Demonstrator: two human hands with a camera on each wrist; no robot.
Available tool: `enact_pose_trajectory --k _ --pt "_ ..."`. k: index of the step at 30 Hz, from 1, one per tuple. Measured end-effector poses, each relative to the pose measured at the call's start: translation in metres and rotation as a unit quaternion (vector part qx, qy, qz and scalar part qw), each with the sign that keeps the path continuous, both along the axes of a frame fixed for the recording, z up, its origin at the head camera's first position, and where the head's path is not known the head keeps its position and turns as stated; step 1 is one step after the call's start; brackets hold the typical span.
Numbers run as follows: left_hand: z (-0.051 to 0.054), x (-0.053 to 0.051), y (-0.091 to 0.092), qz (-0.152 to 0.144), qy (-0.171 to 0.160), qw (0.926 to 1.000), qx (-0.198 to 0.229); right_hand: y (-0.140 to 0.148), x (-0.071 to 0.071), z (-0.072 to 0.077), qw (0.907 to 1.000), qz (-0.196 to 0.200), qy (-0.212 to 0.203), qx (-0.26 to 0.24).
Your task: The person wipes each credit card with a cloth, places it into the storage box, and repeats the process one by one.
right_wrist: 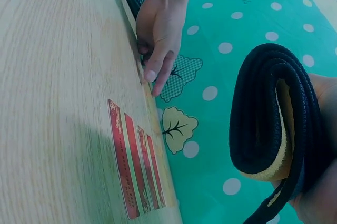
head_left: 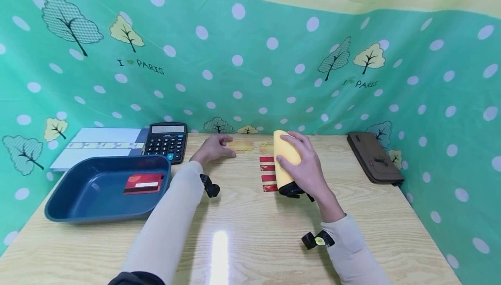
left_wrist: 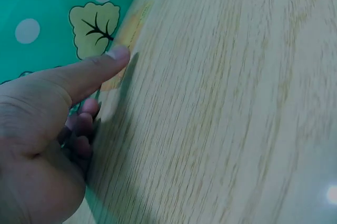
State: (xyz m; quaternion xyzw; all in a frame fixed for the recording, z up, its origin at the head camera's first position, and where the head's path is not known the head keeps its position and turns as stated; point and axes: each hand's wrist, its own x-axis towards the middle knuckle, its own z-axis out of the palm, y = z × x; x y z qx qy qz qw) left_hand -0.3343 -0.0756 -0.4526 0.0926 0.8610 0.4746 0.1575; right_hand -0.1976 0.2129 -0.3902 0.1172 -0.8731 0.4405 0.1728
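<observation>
Nearest, at the front left of the surface, a dark blue basin is seen, set with its longer side running left to right. Inside it, a bank card, red with a white strip and a dark band, is laid toward the right-hand wall.

A little farther off, right of centre, a yellow roll is grasped by the right hand, its fingers and thumb wrapped round the sides. The roll is held above the surface, its long axis pointed front to back with the far end slanted slightly left; the dark-edged, coiled end is turned toward the wearer, and a loose flap is seen hanging from it in the right wrist view.

Just left of the roll, red strips of cards are lined up, partly covered by it. Beyond them, yellow cards are laid. The left hand is held unclenched beside these, thumb and fingers apart; whether a card is touched cannot be told.

At the left, a calculator is placed against a folder; at the far right, a brown wallet is laid. Behind everything, a green dotted curtain is hung.
</observation>
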Motion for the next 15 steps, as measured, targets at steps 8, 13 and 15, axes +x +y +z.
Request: enact_pose_trajectory --k 8,13,15 --pt "0.0009 -0.0003 0.0062 0.024 0.002 0.9992 -0.031 0.0003 -0.0002 0.0002 1.0 -0.001 -0.001 0.004" --pt "0.0025 0.0 0.0081 0.028 0.007 0.9986 -0.043 0.0008 -0.0003 0.0006 1.0 -0.001 -0.001 0.006" --pt "0.002 -0.0008 0.0092 0.028 0.004 0.999 -0.035 0.0015 0.0 0.0006 1.0 -0.004 -0.002 0.006"
